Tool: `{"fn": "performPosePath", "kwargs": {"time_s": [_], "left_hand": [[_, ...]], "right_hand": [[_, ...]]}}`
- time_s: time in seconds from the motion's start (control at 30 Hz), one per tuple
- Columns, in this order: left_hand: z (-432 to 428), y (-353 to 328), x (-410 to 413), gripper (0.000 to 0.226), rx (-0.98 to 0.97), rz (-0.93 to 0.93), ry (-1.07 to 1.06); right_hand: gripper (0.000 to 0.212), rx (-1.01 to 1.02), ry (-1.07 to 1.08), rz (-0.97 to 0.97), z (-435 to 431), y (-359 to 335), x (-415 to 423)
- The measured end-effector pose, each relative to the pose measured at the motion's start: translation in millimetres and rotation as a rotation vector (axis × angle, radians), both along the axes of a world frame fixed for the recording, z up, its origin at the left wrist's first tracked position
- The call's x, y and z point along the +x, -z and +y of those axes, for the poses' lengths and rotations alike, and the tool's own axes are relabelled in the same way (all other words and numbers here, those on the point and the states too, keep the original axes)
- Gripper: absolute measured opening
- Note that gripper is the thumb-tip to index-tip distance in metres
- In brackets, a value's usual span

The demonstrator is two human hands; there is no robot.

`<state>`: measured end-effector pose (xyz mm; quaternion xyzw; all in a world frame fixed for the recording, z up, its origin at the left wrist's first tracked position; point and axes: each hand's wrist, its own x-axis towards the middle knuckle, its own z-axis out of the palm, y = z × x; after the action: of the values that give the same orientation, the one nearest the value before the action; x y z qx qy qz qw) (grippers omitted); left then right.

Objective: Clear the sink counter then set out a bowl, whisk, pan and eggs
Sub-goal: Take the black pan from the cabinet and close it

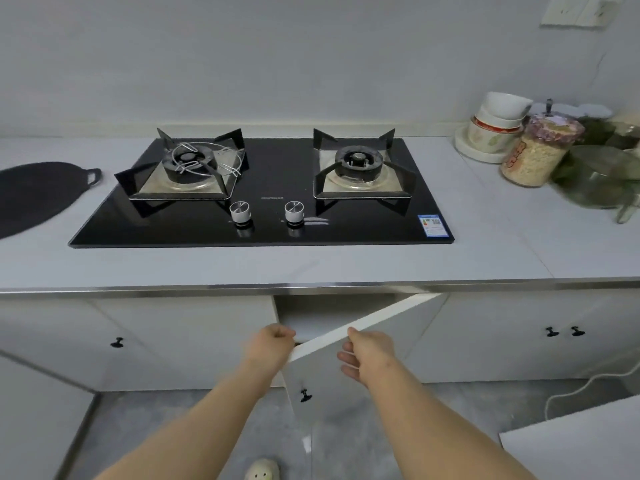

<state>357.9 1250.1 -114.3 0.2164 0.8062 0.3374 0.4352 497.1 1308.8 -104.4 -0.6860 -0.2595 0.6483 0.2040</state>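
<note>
A pale grey counter (311, 265) ran under a plain wall, with a black hob (263, 216) set into it: two burners, two knobs. At upper right, three stacked bowls (498, 123) sat on a plate (467, 147) beside one jar (533, 157) of pale flakes. Below centre, one cabinet door (325, 375) stood open. The right hand (370, 355) pinched its top edge, thumb over, fingers on the face. The left hand (273, 344) had its fingers curled together at the door's corner, grip unclear.

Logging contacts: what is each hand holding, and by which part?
The right hand pinches the open cabinet door by its top edge. The left hand is curled at the door's free corner; a grip cannot be told.
</note>
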Motion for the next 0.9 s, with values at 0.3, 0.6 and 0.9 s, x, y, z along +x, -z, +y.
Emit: {"fn": "performPosePath", "kwargs": {"time_s": [0.3,0.6,0.9], "left_hand": [[-1,-6,-23,0.018,-0.112,-0.474,-0.434],[14,-20,-34,0.021,0.187,-0.821,-0.687],[31,-18,-43,0.025,0.312,-0.91,-0.757]], "right_hand": [[0.024,0.048,-0.027,-0.058,23,3,-25],[0.013,0.0,0.034,0.163,27,1,-28],[0.024,0.026,0.029,0.296,30,-2,-34]]}}
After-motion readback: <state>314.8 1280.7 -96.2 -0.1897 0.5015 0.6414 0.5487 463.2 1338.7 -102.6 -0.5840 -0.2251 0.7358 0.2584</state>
